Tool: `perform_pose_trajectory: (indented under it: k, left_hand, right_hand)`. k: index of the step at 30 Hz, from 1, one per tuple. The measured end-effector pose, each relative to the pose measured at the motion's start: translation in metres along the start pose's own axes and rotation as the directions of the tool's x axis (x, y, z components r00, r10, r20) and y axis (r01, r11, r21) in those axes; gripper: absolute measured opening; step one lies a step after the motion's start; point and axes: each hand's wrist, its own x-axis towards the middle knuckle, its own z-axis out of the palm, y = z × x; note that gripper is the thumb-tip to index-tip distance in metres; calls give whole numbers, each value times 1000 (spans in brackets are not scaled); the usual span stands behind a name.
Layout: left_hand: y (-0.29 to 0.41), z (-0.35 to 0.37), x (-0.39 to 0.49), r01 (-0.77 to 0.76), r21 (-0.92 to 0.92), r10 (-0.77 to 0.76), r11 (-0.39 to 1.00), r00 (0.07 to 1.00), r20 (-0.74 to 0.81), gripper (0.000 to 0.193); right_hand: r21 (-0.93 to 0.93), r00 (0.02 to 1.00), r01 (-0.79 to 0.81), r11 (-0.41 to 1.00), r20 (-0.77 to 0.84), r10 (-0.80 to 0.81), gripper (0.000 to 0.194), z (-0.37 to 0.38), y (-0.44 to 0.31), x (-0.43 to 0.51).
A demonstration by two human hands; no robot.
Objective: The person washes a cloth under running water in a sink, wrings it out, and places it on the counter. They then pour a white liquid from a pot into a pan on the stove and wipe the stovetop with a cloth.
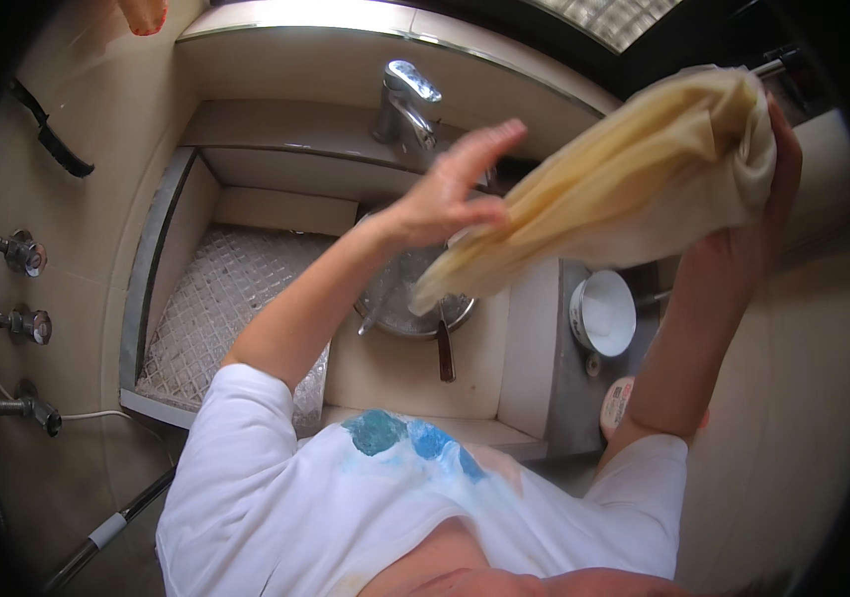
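Observation:
My right hand (775,179), raised at the upper right, grips the bunched top of a long cream-yellow cloth (619,179). The cloth slants down to the left over the sink, and its narrow lower end hangs above a round metal basin (417,324) that appears to hold water. Above that basin is my left hand (462,186), blurred, fingers spread, beside the cloth; whether the thumb touches the cloth I cannot tell. A utensil with a brown handle (446,358) leans over the basin's front rim. The cloth and my left arm hide part of the basin.
Behind the basin stands a chrome faucet (406,93). A ridged draining surface (238,298) fills the sink's left side. On the right ledge are a white bowl (607,313) and a round pinkish container (616,403). Valves (25,254) and a black brush (59,145) are on the left wall.

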Motion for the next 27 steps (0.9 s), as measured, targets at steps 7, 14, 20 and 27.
perform_pose_trajectory:
  k: [7, 14, 20, 27]
  left_hand:
    - [38, 1, -18, 447, -500, -553, 741, 829, -79, 40]
    - [78, -11, -25, -55, -879, -243, 474, 951, -191, 52]
    - [70, 30, -95, -31, -941, -485, 338, 851, -203, 53]
    - [36, 17, -182, 441, -90, -400, 893, 686, -608, 31]
  right_hand:
    - [426, 899, -318, 847, -147, 412, 28, -12, 13, 16]
    - [529, 438, -846, 62, 625, 646, 69, 58, 84, -153]
    - [747, 593, -555, -366, 664, 456, 77, 130, 59, -229]
    - [397, 458, -877, 270, 519, 722, 59, 165, 21, -246]
